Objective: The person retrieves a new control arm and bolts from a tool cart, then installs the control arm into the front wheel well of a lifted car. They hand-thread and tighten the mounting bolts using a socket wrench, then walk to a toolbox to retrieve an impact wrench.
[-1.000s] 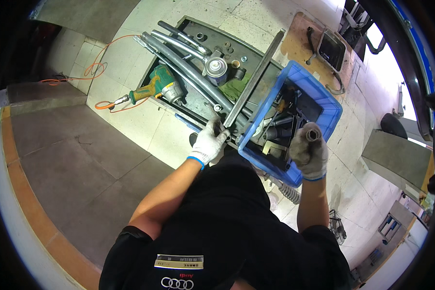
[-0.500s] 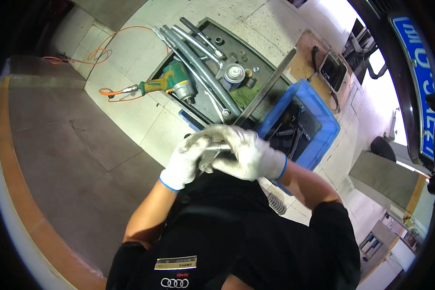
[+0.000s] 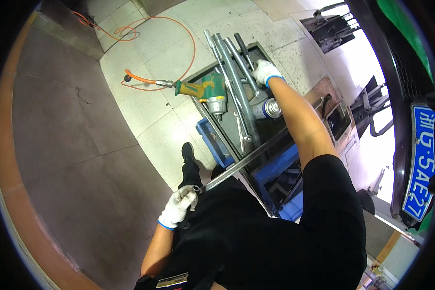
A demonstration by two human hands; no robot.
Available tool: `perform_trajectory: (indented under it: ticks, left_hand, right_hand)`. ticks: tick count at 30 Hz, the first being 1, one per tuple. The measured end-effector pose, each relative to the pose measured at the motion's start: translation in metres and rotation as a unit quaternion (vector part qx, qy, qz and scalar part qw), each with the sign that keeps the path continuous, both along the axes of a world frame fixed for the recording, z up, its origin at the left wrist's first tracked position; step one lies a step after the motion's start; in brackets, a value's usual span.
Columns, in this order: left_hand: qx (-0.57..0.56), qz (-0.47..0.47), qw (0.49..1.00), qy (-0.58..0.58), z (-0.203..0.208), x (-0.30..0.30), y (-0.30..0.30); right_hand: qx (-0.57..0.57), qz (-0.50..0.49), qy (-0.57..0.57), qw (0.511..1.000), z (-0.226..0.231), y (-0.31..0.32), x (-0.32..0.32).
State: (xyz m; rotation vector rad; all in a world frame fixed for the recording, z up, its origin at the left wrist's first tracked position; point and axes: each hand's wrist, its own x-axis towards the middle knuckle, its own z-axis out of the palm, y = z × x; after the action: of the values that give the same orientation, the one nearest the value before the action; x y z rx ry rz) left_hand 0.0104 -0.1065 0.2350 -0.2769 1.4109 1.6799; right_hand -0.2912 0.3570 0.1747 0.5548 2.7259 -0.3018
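My left hand [image 3: 178, 207], in a white knit glove, is low by my waist near the cart's near edge. Its fingers are closed on a small metal piece [image 3: 196, 189] with a dark round opening, which looks like a socket; the glove hides most of it. At the far right of the tool cart's tray [image 3: 270, 126], my gloved right hand [image 3: 266, 73] has its fingers curled over the lower end of a black-handled ratchet [image 3: 243, 49]. That end is hidden under the glove. Beside it lie a steel bar [image 3: 240, 60] and a spray can [image 3: 267, 109].
A green and yellow impact wrench [image 3: 208, 91] rests at the tray's left, on an orange air hose [image 3: 195, 48]. Long steel bars [image 3: 233, 72] and a combination wrench [image 3: 240, 133] lie across the tray. Blue bins [image 3: 216, 145] hang beside it. A car's front with a blue plate [image 3: 419, 162] stands right.
My hands, together at the metal piece before, have parted. The right has reached forward to the ratchet on the tray; the left has dropped lower with the metal piece. The view has turned.
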Motion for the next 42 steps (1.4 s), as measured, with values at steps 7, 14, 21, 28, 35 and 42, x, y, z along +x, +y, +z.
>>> perform_trajectory:
  ticks: [7, 14, 21, 28, 35, 42]
  left_hand:
    - [0.031, 0.005, 0.999, 0.039, -0.001, 0.0, 0.014]
    - [-0.047, -0.033, 0.996, 0.063, 0.039, -0.034, 0.019]
    - [-0.052, -0.191, 0.901, 0.387, 0.126, -0.086, 0.095]
    - [0.063, -0.287, 0.739, 0.606, 0.18, -0.049, 0.155]
    - [0.018, -0.392, 0.57, 0.722, 0.202, 0.007, 0.161]
    - [0.032, -0.503, 0.506, 0.7, 0.19, 0.07, 0.163]
  right_hand:
    - [0.033, 0.01, -0.092, 0.995, -0.001, 0.001, -0.013]
    - [-0.001, 0.011, 0.004, 1.0, 0.083, 0.016, 0.024]
    - [-0.486, -0.105, 0.236, 0.835, 0.204, -0.037, 0.187]
    - [-0.639, -0.154, 0.33, 0.678, 0.241, -0.109, 0.341]
    - [-0.522, -0.352, 0.402, 0.665, 0.262, -0.149, 0.437]
    - [-0.46, -0.48, 0.423, 0.615, 0.253, -0.207, 0.514]
